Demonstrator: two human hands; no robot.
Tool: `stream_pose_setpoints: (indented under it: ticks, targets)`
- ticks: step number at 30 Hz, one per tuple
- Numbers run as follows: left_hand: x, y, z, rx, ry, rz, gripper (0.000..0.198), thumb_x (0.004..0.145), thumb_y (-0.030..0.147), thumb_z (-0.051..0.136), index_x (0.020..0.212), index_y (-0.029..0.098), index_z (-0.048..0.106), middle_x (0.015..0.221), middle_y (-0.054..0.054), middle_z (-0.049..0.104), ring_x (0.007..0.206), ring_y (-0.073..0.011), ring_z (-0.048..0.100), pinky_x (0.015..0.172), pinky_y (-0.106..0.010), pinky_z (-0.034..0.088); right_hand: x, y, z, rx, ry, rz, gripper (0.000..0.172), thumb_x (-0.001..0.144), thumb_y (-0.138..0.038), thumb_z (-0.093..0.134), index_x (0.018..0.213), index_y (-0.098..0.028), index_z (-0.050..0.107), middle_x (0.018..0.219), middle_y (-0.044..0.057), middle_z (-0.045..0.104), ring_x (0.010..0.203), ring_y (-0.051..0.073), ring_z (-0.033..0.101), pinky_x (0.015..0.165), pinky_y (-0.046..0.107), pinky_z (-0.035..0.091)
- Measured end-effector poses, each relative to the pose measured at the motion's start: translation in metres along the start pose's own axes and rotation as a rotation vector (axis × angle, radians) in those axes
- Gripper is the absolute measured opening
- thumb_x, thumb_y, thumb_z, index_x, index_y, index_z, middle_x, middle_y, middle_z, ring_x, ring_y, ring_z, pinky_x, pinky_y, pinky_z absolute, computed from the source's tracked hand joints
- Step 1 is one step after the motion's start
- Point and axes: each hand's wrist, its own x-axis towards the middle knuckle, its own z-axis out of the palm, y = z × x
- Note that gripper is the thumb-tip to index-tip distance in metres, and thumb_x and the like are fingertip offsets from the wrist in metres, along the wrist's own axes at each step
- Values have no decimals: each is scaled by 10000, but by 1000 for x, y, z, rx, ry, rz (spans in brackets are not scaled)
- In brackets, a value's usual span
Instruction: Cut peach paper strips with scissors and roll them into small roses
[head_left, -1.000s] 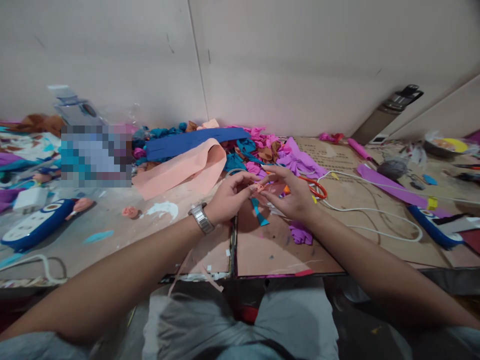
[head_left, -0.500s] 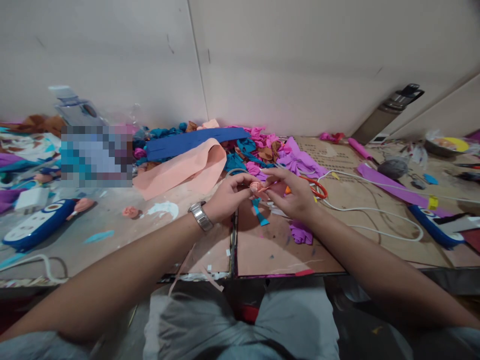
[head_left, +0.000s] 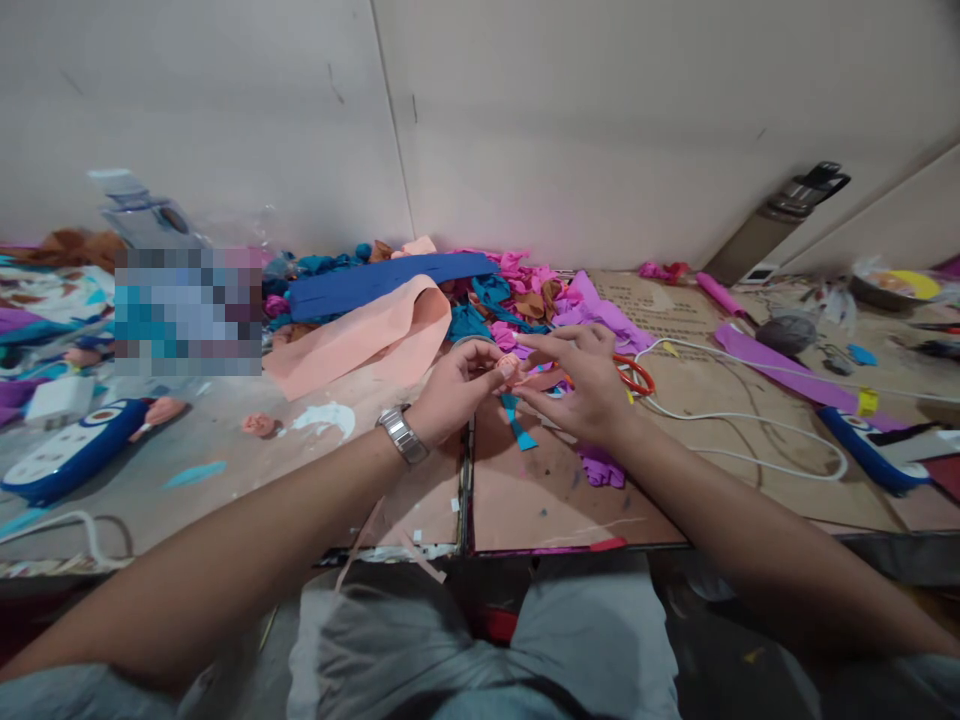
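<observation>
My left hand (head_left: 463, 385), with a metal watch on its wrist, pinches a small peach crepe-paper rose (head_left: 508, 366) between thumb and fingers. Just right of the rose, my right hand (head_left: 581, 380) has its thumb and index finger spread apart. A peach paper strip (head_left: 546, 378) runs from the rose between those fingers; I cannot tell whether the hidden fingers touch it. Below the hands lies a teal paper strip (head_left: 519, 425). Orange-handled scissors (head_left: 636, 375) rest by my right hand, partly hidden. Another peach rose (head_left: 259, 425) lies on the table to the left.
Wide peach paper (head_left: 360, 345) and a blue strip (head_left: 390, 280) lie behind my hands, amid colourful paper scraps. A white cable (head_left: 750, 422) loops on the cardboard at right. Blue-and-white devices (head_left: 75, 450) sit on both sides. A dark bottle (head_left: 772, 225) leans at the wall.
My right thumb and index finger have opened and drawn slightly away from the rose. My left hand still holds the rose, shifted slightly left.
</observation>
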Motion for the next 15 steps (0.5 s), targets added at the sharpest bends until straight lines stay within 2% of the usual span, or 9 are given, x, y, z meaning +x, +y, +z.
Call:
stream_pose_setpoints:
  ticks: [3,7,12,15]
  targets:
    - [-1,-1,1,10,5,12,373,805,447,786,967,162,609,875,-19,641,774,-121,621,732,-261,527,-1,0,2,-30,25,1,487,847,-342,768,1309,-323,615,1024,40,758,1061,298,623,1010,518,305]
    - [-2,-2,0,56,-12,24,409,856,427,741,1164,190,612,917,-39,669,798,-140,639,725,-269,536,0,1,3,-21,28,-35,454,880,-276,731,1313,-330,603,923,11,766,1039,284,628,986,496,312]
    - [-2,-2,-2,147,-89,80,319,907,447,672,1088,185,667,959,-56,677,792,-148,640,732,-280,534,0,3,2,-16,35,-44,422,891,-288,711,1300,-319,613,927,15,764,1024,282,626,970,488,324]
    - [-2,-3,-4,202,-127,118,316,942,459,618,1116,199,658,954,-53,667,815,-165,647,745,-297,544,1,4,2,-14,36,-33,421,888,-290,712,1298,-315,619,913,18,768,1017,287,623,965,492,323]
